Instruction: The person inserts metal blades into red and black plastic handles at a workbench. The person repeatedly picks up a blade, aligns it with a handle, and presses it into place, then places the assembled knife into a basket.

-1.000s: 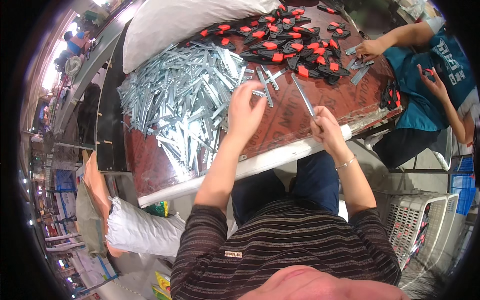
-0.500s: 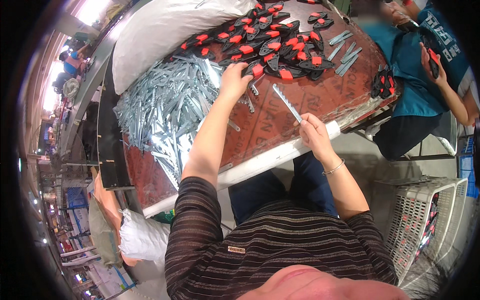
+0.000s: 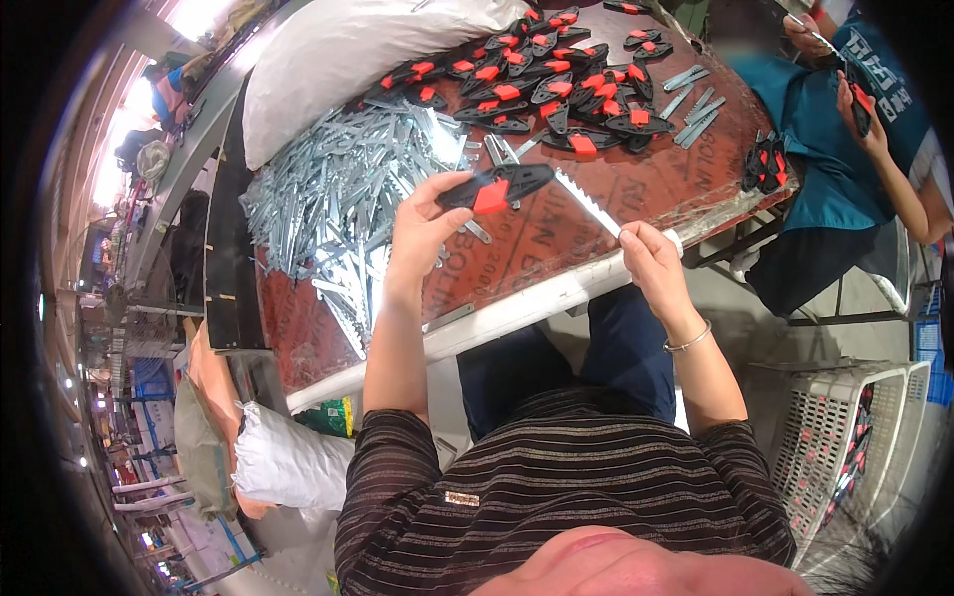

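Observation:
My left hand [image 3: 422, 226] pinches one end of a black-and-red plastic piece [image 3: 494, 192], flat and tapered, holding it above the table. A notched metal strip [image 3: 588, 202] is gripped near its lower end by my right hand [image 3: 652, 260]; its toothed far end points up and left toward the plastic piece. A gap shows between the strip's tip and the piece. Under and left of my left hand lies a big heap of loose metal strips [image 3: 333, 189]. Beyond both hands, many similar black-and-red pieces [image 3: 556, 87] are piled up.
A white sack [image 3: 338, 74] lies at the table's far left. Several metal strips [image 3: 701, 119] rest on the reddish table [image 3: 661, 194] at right. A co-worker's hand [image 3: 863, 117] holds a similar piece. White crates [image 3: 820, 437] stand at lower right.
My left hand has lifted a black-and-red piece off the pile and brought it nearer, toward me. My right hand, still holding the metal strip, has shifted slightly right.

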Demonstrator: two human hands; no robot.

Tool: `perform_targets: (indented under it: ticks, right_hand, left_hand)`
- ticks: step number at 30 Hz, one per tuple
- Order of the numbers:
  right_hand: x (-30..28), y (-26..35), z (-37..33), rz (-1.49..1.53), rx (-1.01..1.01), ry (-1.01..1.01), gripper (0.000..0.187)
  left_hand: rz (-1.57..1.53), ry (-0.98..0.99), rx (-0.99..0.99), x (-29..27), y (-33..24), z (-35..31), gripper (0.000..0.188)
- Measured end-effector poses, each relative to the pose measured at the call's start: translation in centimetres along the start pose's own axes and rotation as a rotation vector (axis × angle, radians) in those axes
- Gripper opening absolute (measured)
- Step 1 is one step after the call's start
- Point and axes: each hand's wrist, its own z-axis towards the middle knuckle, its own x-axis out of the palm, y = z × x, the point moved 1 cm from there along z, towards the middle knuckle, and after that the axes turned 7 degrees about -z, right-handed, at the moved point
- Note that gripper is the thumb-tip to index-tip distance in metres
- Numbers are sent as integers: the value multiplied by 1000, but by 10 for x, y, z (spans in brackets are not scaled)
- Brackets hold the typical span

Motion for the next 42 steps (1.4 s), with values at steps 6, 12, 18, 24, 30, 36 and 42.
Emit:
perform_targets:
  ticks: [6,12,18,24,30,36,42]
  right_hand:
    - [-3,10,-11,-213,-169,-96,18]
    - [-12,17,-18,-243,-182,-52,19]
    - [-30,32,-26,-519,-109,89,20]
    - [-39,39,-32,-310,-19,420,24]
    - [-7,19,-47,35,49,197,21]
    - [13,16,-52,121,95,105,22]
    - [23,21,-51,-64,57,153,24]
  left_hand:
    - [43,8,13,9,-9,-6,43]
    - [44,52,49,11,-15,-8,43]
    - [239,130,-2,13,-34,-6,43]
    - [-187,330,-16,17,-20,2,61]
    - [-883,217,-50,80,20,7,59]
    - [-929,153,15,101,13,3,79]
    - [-1047,173,-3,95,25,-2,67]
